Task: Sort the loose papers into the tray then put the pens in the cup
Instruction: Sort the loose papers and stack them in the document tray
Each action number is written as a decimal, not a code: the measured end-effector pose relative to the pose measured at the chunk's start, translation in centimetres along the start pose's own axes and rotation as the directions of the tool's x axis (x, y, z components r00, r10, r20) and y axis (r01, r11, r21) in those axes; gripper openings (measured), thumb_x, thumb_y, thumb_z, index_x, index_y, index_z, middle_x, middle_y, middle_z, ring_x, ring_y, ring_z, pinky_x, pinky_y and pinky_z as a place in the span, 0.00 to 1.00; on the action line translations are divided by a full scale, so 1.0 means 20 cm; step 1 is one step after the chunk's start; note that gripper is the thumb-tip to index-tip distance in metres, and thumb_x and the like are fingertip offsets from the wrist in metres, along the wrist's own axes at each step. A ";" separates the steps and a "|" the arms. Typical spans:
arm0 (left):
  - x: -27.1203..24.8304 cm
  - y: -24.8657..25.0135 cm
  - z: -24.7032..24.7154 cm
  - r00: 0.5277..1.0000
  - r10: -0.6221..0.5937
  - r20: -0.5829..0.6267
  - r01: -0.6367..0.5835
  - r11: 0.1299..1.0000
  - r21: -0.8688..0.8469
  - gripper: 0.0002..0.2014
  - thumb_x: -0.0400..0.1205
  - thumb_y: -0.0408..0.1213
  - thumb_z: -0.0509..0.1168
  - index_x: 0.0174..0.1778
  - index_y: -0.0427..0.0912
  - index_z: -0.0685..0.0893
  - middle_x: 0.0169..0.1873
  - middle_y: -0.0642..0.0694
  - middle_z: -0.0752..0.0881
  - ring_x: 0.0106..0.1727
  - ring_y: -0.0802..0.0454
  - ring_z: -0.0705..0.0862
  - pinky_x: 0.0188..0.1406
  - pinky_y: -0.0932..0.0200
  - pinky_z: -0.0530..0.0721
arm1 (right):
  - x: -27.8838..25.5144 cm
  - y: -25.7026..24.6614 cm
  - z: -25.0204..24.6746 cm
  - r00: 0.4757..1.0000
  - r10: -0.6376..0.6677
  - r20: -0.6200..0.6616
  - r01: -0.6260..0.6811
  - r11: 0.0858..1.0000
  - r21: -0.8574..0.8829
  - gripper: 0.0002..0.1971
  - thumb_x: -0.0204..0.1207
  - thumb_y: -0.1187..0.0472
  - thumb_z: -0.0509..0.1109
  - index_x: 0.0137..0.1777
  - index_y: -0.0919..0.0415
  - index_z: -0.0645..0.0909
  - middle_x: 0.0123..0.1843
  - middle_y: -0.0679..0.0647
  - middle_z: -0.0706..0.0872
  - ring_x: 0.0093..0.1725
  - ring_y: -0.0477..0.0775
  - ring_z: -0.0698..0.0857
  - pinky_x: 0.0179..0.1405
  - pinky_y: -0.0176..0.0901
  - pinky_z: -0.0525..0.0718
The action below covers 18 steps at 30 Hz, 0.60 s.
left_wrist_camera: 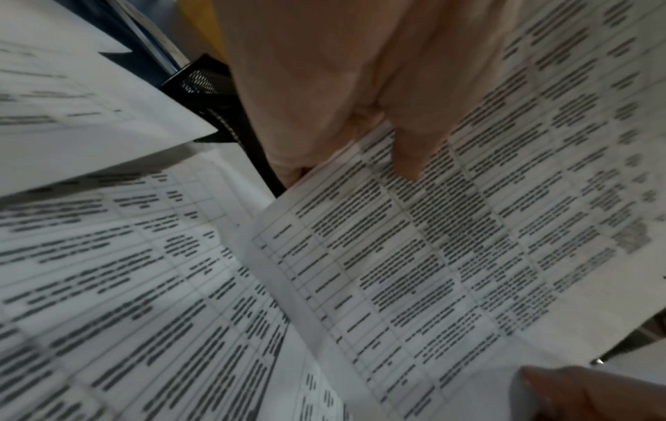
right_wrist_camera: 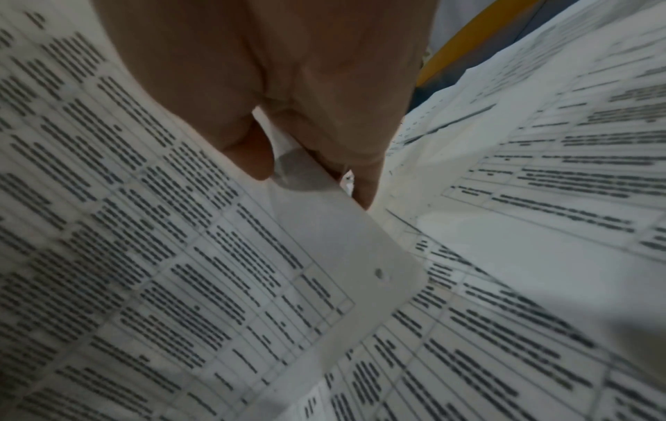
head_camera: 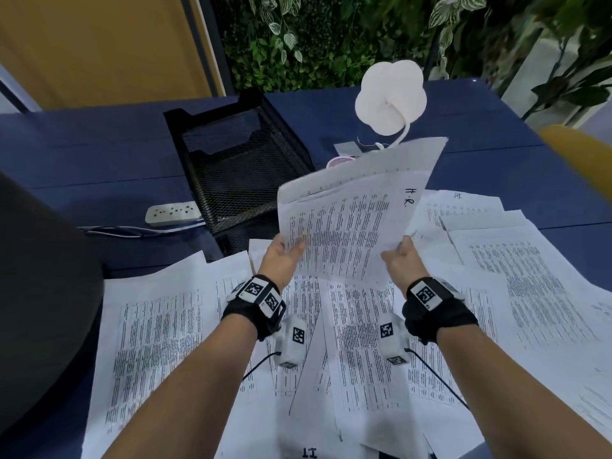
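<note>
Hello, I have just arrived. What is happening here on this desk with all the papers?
A person is tidying printed papers. The left hand and the right hand each grip a lower corner of a small stack of sheets, held up above the blue table. The black mesh tray at the back left looks empty. Many loose papers lie spread over the table. No pens are visible.
</note>
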<state>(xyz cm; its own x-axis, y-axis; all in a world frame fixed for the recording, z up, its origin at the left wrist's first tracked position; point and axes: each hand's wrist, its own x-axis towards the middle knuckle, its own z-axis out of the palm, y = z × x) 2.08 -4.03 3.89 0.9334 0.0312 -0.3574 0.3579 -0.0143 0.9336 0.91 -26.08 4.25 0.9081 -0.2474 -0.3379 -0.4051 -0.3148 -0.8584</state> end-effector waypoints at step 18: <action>0.09 0.41 -0.46 0.832 0.412 -0.371 -0.285 0.892 0.352 0.24 0.80 0.28 0.65 0.69 0.51 0.68 0.64 0.46 0.78 0.58 0.50 0.83 0.49 0.61 0.83 | 0.19 -0.53 0.31 0.944 -0.227 0.238 0.197 0.970 0.145 0.15 0.80 0.72 0.58 0.62 0.58 0.76 0.62 0.56 0.83 0.49 0.57 0.85 0.29 0.42 0.84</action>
<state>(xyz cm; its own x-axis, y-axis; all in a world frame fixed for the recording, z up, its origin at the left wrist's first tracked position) 6.43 5.13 11.06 0.9154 0.3908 0.0961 0.0621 -0.3729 0.9258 9.33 -17.95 9.74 0.9747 0.0563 -0.2161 -0.1989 -0.2213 -0.9547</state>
